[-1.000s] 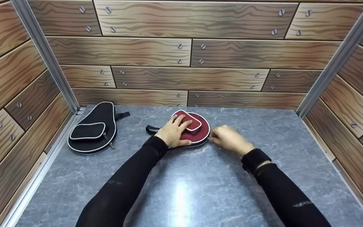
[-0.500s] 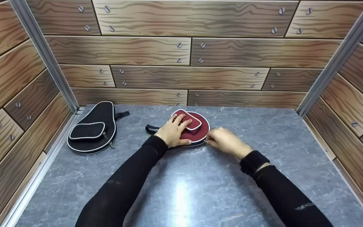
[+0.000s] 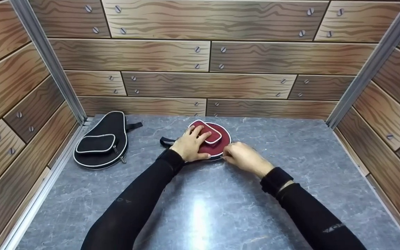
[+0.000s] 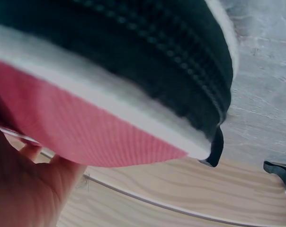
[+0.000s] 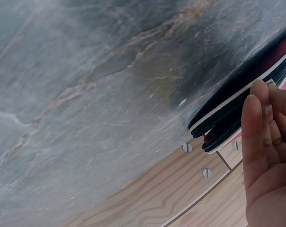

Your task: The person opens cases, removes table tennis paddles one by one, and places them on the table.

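Note:
A red table tennis paddle case [image 3: 217, 150] with white piping and a small front pocket lies on the grey table. My left hand [image 3: 190, 145] rests on top of it, fingers spread across the pocket. At the near right edge, my right hand [image 3: 243, 156] pinches the zipper pull, which the fingertips mostly hide. In the right wrist view, the case's black zipper [image 5: 223, 135] gapes apart at the end beyond the right hand [image 5: 271, 146]. The left wrist view shows the zipper teeth [image 4: 181, 61] meeting along the side close to the strap [image 4: 216, 149].
A black paddle case [image 3: 108, 126] with white piping, a pocket and a strap lies at the back left of the table [image 3: 290, 146]. Wood-patterned walls [image 3: 252, 57] and metal corner posts [image 3: 49, 59] enclose the back and sides.
My right hand has moved left along the case's near edge with the zipper pull. My left hand stays in place on the case.

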`<state>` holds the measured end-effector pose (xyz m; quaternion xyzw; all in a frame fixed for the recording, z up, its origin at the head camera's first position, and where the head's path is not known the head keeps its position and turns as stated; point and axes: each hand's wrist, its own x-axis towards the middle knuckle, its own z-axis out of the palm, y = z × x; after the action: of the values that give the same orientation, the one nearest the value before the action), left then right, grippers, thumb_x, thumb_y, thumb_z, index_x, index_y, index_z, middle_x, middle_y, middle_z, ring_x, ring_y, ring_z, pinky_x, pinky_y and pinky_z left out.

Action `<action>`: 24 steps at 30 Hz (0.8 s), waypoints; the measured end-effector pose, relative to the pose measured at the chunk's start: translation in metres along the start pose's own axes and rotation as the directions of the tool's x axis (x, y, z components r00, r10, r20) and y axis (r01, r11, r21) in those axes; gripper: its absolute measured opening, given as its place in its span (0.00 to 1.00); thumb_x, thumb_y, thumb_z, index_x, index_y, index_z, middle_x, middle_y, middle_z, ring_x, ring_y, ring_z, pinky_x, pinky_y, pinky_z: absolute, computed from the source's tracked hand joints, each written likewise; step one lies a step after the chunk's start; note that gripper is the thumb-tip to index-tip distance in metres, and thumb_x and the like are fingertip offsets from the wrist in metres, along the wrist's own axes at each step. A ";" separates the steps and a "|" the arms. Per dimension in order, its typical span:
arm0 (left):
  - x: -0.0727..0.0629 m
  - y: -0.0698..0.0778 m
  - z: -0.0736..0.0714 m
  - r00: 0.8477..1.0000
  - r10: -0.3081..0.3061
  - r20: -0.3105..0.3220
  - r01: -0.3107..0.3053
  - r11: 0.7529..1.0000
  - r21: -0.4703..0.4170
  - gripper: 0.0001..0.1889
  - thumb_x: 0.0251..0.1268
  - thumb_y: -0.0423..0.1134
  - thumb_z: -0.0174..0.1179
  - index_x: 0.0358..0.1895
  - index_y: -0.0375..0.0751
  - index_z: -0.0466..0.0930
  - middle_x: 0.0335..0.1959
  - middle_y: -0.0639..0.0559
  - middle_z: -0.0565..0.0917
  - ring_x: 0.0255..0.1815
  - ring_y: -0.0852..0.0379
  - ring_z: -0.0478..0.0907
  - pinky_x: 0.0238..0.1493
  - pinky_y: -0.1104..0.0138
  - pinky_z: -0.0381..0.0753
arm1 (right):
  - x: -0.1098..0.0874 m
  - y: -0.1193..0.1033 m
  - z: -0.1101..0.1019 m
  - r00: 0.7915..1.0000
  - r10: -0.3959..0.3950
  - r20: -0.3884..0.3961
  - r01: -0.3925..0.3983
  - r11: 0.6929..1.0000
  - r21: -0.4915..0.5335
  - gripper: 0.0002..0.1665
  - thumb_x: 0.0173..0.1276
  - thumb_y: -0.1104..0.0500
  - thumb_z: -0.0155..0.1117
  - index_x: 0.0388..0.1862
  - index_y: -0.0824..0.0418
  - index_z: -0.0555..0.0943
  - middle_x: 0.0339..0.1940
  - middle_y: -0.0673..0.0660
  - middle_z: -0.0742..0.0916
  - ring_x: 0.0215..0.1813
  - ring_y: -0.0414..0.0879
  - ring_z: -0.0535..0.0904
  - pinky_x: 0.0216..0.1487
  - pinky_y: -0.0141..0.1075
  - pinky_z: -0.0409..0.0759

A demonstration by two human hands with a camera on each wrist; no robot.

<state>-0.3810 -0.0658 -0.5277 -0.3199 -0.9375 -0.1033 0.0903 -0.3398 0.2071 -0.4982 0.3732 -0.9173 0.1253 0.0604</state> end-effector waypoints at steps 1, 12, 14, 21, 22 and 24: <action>0.000 0.001 -0.001 1.000 -0.007 0.000 0.007 1.000 0.008 0.49 0.76 0.71 0.70 0.91 0.50 0.71 0.87 0.33 0.72 0.86 0.20 0.71 0.82 0.30 0.82 | 0.000 0.000 0.000 1.000 0.005 -0.005 -0.005 1.000 -0.001 0.05 0.77 0.65 0.78 0.38 0.61 0.92 0.34 0.55 0.96 0.36 0.48 0.91 0.43 0.49 0.93; -0.019 0.032 -0.053 0.982 -0.097 0.159 0.082 0.991 0.102 0.47 0.79 0.68 0.71 0.93 0.55 0.70 0.90 0.35 0.72 0.87 0.23 0.73 0.83 0.32 0.82 | -0.002 0.005 -0.005 0.998 0.046 -0.033 -0.046 0.999 0.004 0.06 0.77 0.66 0.78 0.37 0.61 0.91 0.33 0.55 0.93 0.35 0.46 0.86 0.40 0.49 0.90; -0.021 0.033 -0.056 0.980 -0.099 0.173 0.081 0.991 0.110 0.46 0.79 0.69 0.70 0.93 0.55 0.70 0.90 0.35 0.72 0.87 0.22 0.72 0.85 0.33 0.80 | -0.002 0.008 -0.005 0.998 0.055 -0.030 -0.054 0.998 0.008 0.05 0.77 0.66 0.78 0.37 0.62 0.92 0.33 0.55 0.93 0.34 0.46 0.86 0.39 0.49 0.90; -0.030 0.034 -0.063 0.981 -0.073 0.179 0.053 0.992 0.116 0.45 0.79 0.72 0.68 0.91 0.57 0.73 0.87 0.34 0.75 0.88 0.21 0.71 0.89 0.34 0.76 | -0.002 0.019 -0.006 0.995 0.085 -0.050 -0.085 0.996 0.011 0.03 0.75 0.66 0.79 0.38 0.63 0.93 0.34 0.56 0.94 0.36 0.48 0.89 0.43 0.52 0.93; -0.031 0.035 -0.064 0.982 -0.067 0.177 0.048 0.992 0.113 0.45 0.79 0.72 0.68 0.91 0.57 0.74 0.87 0.33 0.75 0.88 0.22 0.71 0.89 0.34 0.76 | -0.002 0.021 -0.006 0.994 0.092 -0.050 -0.092 0.996 0.016 0.03 0.75 0.67 0.79 0.38 0.64 0.93 0.34 0.57 0.94 0.36 0.49 0.89 0.44 0.53 0.93; -0.033 0.035 -0.065 0.984 -0.055 0.169 0.038 0.994 0.105 0.44 0.79 0.72 0.68 0.90 0.56 0.75 0.85 0.32 0.76 0.88 0.23 0.72 0.89 0.34 0.76 | -0.001 0.023 -0.007 0.994 0.097 -0.055 -0.096 0.995 0.012 0.02 0.75 0.67 0.78 0.39 0.64 0.93 0.34 0.57 0.94 0.37 0.50 0.89 0.44 0.54 0.93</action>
<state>-0.3267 -0.0743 -0.4678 -0.3006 -0.9530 -0.0299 0.0228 -0.3555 0.2253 -0.4961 0.3250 -0.9317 0.1426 0.0779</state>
